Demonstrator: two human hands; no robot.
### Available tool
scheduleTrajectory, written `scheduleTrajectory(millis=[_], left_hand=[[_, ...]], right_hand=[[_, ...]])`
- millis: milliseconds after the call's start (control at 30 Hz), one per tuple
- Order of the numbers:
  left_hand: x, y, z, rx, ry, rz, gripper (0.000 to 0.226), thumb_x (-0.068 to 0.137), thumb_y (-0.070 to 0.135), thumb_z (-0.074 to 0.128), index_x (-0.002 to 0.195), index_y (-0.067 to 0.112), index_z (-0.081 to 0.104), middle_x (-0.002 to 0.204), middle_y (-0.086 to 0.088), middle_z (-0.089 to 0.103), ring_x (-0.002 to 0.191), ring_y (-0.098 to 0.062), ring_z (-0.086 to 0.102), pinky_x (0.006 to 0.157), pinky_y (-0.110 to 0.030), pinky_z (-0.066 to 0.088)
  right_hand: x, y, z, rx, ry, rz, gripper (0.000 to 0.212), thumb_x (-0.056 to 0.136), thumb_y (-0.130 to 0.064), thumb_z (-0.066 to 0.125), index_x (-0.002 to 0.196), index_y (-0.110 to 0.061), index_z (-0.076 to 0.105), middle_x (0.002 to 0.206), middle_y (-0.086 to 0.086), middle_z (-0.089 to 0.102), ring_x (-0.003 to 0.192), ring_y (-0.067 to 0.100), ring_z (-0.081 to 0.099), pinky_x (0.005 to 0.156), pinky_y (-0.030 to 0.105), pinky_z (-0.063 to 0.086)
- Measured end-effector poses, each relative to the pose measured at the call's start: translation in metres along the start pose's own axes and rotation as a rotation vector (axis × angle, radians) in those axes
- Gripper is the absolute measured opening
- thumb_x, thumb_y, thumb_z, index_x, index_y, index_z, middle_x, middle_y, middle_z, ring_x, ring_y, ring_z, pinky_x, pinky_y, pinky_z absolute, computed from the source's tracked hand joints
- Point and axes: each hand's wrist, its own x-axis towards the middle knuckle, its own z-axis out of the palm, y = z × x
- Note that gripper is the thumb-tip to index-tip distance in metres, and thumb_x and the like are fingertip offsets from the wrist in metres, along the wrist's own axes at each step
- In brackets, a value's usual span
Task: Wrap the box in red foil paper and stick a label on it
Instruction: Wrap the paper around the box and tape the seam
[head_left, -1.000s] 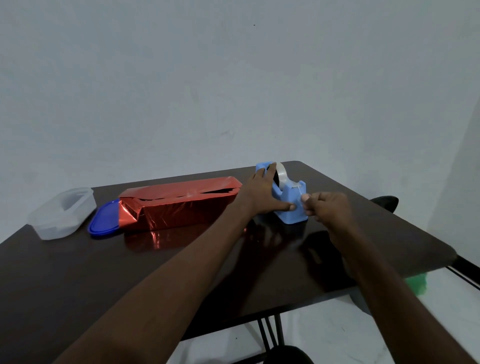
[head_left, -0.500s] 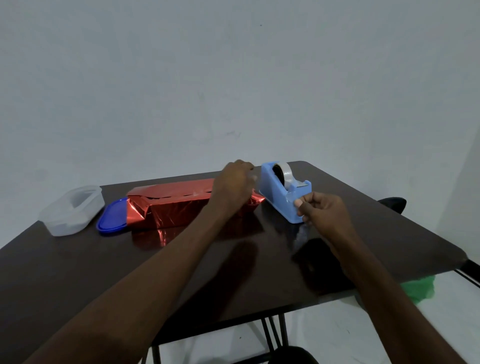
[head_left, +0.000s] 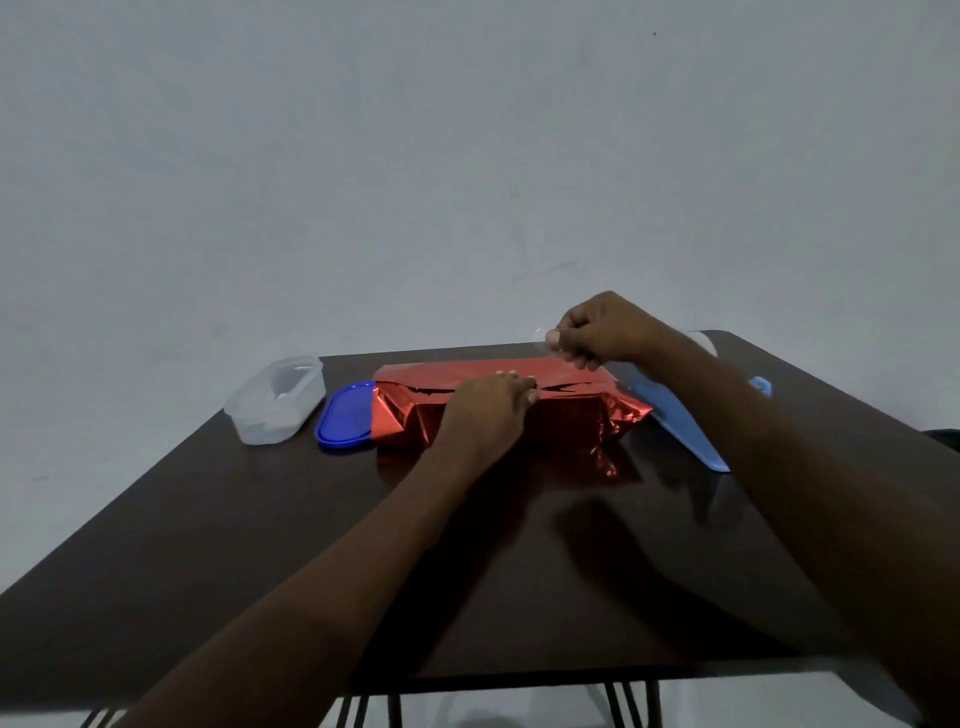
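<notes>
The box (head_left: 498, 410), loosely wrapped in thin, crinkly, slippery red foil, is pressed on its top seam beneath the flat left hand (head_left: 488, 410), while clear tape (head_left: 540, 338) is pinched in the right hand (head_left: 597, 332) just above.

Dim, bluish, underexposed indoor scene. The glossy dark table (head_left: 218, 545) mirrors faint reflections and soft arm shadows. The red foil paper (head_left: 571, 415) gives small bright glints. Both forearms look dark and slightly soft. Wide-angle distortion stretches the edges; the wall looks grainy.
</notes>
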Motion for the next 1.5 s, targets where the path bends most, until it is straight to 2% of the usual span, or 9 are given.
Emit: scheduleTrajectory(millis=[100,267,500,667,933,1100,1233,1367,1500], left_hand=[[0.0,-0.004,0.004,0.007,0.023,0.009,0.037,0.102,0.035,0.044,0.135,0.023,0.059,0.142,-0.006,0.055,0.132,-0.023,0.051,0.11,-0.037,0.038],[0.001,-0.005,0.007,-0.001,0.057,0.009,0.037,0.101,0.034,0.047,0.134,0.023,0.06,0.14,-0.006,0.057,0.13,-0.022,0.053,0.109,-0.035,0.038],[0.002,-0.006,0.01,0.011,0.063,0.009,0.037,0.102,0.035,0.045,0.135,0.024,0.059,0.136,-0.004,0.06,0.125,-0.022,0.057,0.105,-0.036,0.042],[0.002,-0.006,0.009,-0.002,0.049,0.007,0.038,0.103,0.035,0.044,0.137,0.023,0.056,0.142,-0.005,0.055,0.134,-0.022,0.049,0.111,-0.04,0.037],[0.002,-0.007,0.011,-0.011,0.06,0.006,0.037,0.102,0.033,0.047,0.136,0.023,0.058,0.14,-0.004,0.057,0.132,-0.021,0.051,0.11,-0.037,0.036],[0.003,-0.009,0.013,-0.013,0.061,0.004,0.037,0.102,0.035,0.047,0.135,0.024,0.059,0.141,-0.003,0.056,0.133,-0.02,0.05,0.11,-0.035,0.036],[0.004,-0.01,0.013,-0.021,0.065,0.002,0.037,0.101,0.035,0.047,0.135,0.025,0.059,0.141,-0.003,0.056,0.134,-0.018,0.049,0.11,-0.034,0.037],[0.004,-0.011,0.014,-0.035,0.067,-0.001,0.037,0.101,0.036,0.047,0.134,0.025,0.06,0.141,-0.002,0.055,0.135,-0.016,0.048,0.111,-0.033,0.034],[0.004,-0.011,0.016,-0.046,0.065,0.001,0.036,0.102,0.036,0.047,0.133,0.024,0.06,0.141,-0.002,0.055,0.134,-0.016,0.048,0.112,-0.034,0.035]], right_hand=[[0.031,0.002,0.004,-0.133,-0.195,0.071,0.018,0.092,-0.018,0.069,0.081,-0.003,0.07,0.069,0.006,0.066,0.058,0.013,0.057,0.055,0.022,0.049],[0.052,0.008,0.001,-0.363,-0.404,0.212,0.028,0.094,-0.022,0.065,0.071,-0.006,0.064,0.062,0.004,0.057,0.057,0.014,0.049,0.055,0.024,0.042],[0.062,0.012,0.001,-0.46,-0.479,0.259,0.032,0.091,-0.03,0.068,0.069,-0.009,0.062,0.054,-0.002,0.053,0.053,0.012,0.044,0.054,0.024,0.039],[0.065,0.014,0.001,-0.487,-0.521,0.256,0.031,0.089,-0.031,0.07,0.068,-0.009,0.062,0.053,-0.003,0.052,0.051,0.012,0.043,0.053,0.024,0.038],[0.072,0.019,0.007,-0.585,-0.494,0.228,0.033,0.087,-0.034,0.072,0.069,-0.009,0.06,0.06,0.003,0.054,0.057,0.016,0.048,0.058,0.026,0.043],[0.069,0.022,0.006,-0.681,-0.413,0.133,0.038,0.082,-0.042,0.076,0.068,-0.008,0.063,0.062,0.003,0.059,0.062,0.018,0.054,0.065,0.03,0.045],[0.057,0.033,0.008,-0.824,-0.198,-0.047,0.054,0.073,-0.056,0.078,0.068,-0.008,0.054,0.06,0.003,0.05,0.059,0.017,0.045,0.059,0.029,0.034],[0.037,0.051,-0.001,-1.009,0.018,-0.103,0.069,0.071,-0.078,0.062,0.075,-0.01,0.051,0.07,0.001,0.053,0.067,0.018,0.05,0.057,0.028,0.033],[0.02,0.058,-0.007,-1.102,0.081,-0.119,0.058,0.084,-0.07,0.055,0.088,-0.013,0.051,0.083,0.002,0.056,0.08,0.023,0.053,0.068,0.033,0.037]])
